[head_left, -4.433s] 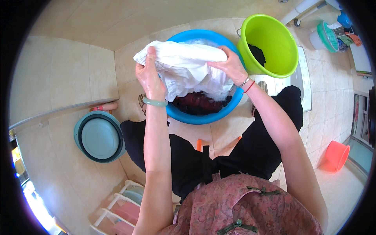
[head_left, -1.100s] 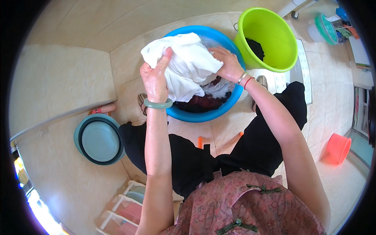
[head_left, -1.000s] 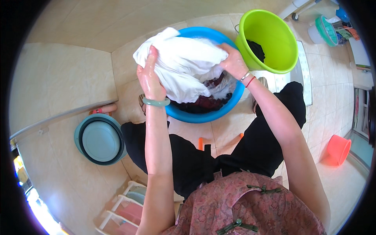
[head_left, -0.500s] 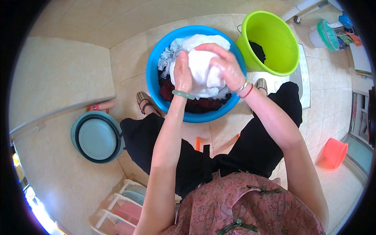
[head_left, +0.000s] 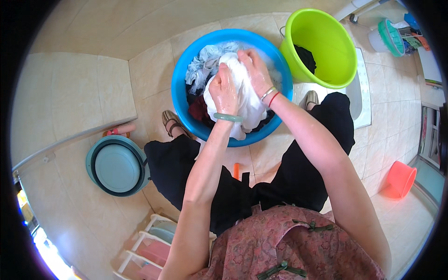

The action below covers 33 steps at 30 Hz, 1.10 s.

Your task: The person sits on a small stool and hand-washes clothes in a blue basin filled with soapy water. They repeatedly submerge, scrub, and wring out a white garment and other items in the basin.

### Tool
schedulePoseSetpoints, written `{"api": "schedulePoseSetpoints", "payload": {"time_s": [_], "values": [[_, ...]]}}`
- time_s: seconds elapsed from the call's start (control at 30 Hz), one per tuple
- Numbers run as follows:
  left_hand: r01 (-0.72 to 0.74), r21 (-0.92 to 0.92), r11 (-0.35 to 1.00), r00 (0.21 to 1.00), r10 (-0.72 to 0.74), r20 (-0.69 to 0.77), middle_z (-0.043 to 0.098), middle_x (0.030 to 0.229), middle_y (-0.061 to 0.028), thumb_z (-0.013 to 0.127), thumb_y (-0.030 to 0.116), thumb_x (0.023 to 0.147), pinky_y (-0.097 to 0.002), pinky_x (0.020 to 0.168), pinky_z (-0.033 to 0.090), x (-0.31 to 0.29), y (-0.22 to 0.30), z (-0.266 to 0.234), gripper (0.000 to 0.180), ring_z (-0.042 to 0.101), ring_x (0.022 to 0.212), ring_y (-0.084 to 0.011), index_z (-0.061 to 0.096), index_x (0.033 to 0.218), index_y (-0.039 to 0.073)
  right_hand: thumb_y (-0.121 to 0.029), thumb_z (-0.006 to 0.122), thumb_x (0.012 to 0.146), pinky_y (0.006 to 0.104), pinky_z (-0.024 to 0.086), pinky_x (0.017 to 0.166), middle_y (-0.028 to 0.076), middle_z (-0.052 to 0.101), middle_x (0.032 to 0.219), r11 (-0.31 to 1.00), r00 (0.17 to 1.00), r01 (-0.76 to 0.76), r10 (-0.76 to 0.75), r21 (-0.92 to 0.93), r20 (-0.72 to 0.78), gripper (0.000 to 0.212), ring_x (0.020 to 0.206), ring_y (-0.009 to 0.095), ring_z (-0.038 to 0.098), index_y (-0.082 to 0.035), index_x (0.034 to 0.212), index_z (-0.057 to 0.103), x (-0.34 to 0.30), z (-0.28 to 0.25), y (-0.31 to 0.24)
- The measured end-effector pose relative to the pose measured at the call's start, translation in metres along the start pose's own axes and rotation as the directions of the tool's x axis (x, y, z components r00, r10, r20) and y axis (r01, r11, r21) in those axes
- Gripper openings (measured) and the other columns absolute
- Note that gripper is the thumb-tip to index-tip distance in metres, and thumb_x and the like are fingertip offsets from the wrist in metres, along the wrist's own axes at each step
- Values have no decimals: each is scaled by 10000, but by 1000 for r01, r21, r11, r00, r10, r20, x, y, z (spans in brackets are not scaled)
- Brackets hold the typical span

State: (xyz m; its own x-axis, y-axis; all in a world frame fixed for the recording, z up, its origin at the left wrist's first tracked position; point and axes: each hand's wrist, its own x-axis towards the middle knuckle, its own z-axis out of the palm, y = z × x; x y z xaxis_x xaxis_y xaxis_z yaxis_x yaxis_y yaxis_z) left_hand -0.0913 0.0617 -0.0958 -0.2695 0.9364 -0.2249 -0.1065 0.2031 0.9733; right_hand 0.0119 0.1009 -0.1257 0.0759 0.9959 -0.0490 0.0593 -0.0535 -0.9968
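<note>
A wet white garment (head_left: 242, 100) is gripped between my two hands over a round blue basin (head_left: 179, 86). My left hand (head_left: 224, 91), with a green bangle at its wrist, is closed on the cloth's left part. Fingers curled, my right hand (head_left: 255, 72) grips its upper right; a silver bangle and a red cord circle that wrist. The cloth hangs toward the basin's near rim. Beneath and around it lie a pale blue cloth (head_left: 207, 58), a dark red cloth (head_left: 198, 109) and other dark laundry, with suds at the right. My fingertips are partly hidden by folds.
A lime green bucket (head_left: 333, 46) holding a dark cloth stands against the basin's right side. Left on the floor is a grey-green basin (head_left: 116, 168). A coral bucket (head_left: 401, 179) stands at the right, and a white rack (head_left: 140, 252) at the lower left.
The bunched white garment has been drawn out longer and now hangs toward me. My left hand has moved right and nearer, and both hands have curled tighter round the cloth.
</note>
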Motion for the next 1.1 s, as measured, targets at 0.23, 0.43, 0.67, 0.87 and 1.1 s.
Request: {"api": "schedulePoseSetpoints", "payload": {"time_s": [0.23,0.43,0.67,0.87,1.1], "values": [[181,-441,879,975,-219,-36,608,1149,-90,460,386,972,-334,879,475,18,33,-16,438,586,1029,-208,568,1159,5,-544,482,922,332,277,1100,130,396,1426,972,949,-156,98,176,300,703,1328,239,348,-68,1422,351,8,-28,-21],[334,-550,765,942,-280,183,567,1261,-114,425,484,959,-384,970,449,27,62,-29,571,552,1141,-254,496,1286,22,-532,609,852,367,308,1082,163,415,1397,863,992,-22,-43,505,118,837,1306,252,388,-40,1442,278,19,-57,-35],[342,-615,710,930,-164,328,580,1237,-117,448,570,925,-393,950,466,24,65,-27,648,568,1116,-260,509,1273,27,-367,773,751,350,266,1109,155,335,1455,973,847,80,-180,214,500,965,1355,244,309,-98,1481,204,-22,-35,-84],[43,-438,898,995,2,102,523,1296,-106,398,551,954,-370,991,420,27,45,-19,614,505,1184,-234,462,1318,61,-200,797,716,340,416,990,121,567,1216,983,945,167,-181,73,274,731,1141,233,535,-15,1314,420,-19,-11,-64],[109,-97,989,915,-62,400,308,1469,-146,269,675,911,-347,1089,299,30,45,-25,802,309,1352,-250,255,1464,94,-182,772,735,289,506,817,77,629,1074,901,986,-107,41,420,164,542,939,157,612,-11,1193,539,-3,-20,-80]]}}
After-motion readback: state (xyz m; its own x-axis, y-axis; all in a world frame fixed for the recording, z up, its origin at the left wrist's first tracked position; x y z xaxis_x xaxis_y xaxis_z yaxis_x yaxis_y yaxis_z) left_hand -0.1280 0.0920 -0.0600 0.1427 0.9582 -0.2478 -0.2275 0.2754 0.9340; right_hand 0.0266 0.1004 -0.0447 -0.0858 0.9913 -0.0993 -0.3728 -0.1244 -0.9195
